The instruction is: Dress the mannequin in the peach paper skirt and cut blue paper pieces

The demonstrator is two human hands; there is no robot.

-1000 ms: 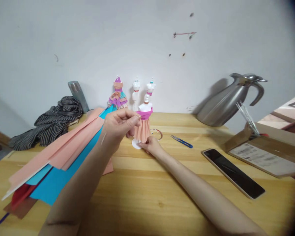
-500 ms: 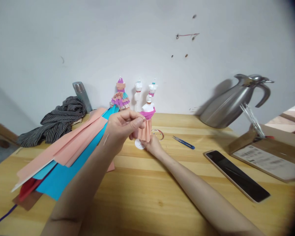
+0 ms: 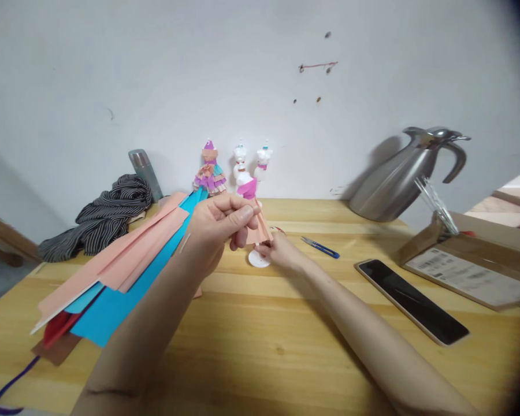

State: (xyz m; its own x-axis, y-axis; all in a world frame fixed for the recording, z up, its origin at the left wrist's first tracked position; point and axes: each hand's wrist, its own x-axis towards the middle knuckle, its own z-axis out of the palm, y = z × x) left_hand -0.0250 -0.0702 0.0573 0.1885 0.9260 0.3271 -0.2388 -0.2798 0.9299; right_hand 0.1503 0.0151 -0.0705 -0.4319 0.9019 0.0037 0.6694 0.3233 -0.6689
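Note:
A miniature dress form (image 3: 245,184) with a white bust, a magenta wrap and a pleated peach paper skirt (image 3: 260,231) leans to the left. My right hand (image 3: 279,249) grips it low down, just above its round white base (image 3: 259,259); the fingertips are partly hidden by the skirt. In front of the skirt, my left hand (image 3: 223,225) is closed in a pinch, thumb against forefinger. Whatever lies in that pinch is too small to make out. Behind stand a little form in a ruffled purple and peach dress (image 3: 209,170) and two white forms (image 3: 263,162).
Peach and blue crepe paper sheets (image 3: 125,254) lie under my left forearm. On the right are blue thread snips (image 3: 320,247), a phone (image 3: 411,300), a cardboard box (image 3: 468,271) and a steel jug (image 3: 390,179). A striped cloth (image 3: 104,214) and a flask (image 3: 145,173) sit at the left back.
The dress form has gone from nearly upright to leaning left, its base shifting right with my right hand. My left hand stays pinched near the skirt. The whole view has shifted slightly.

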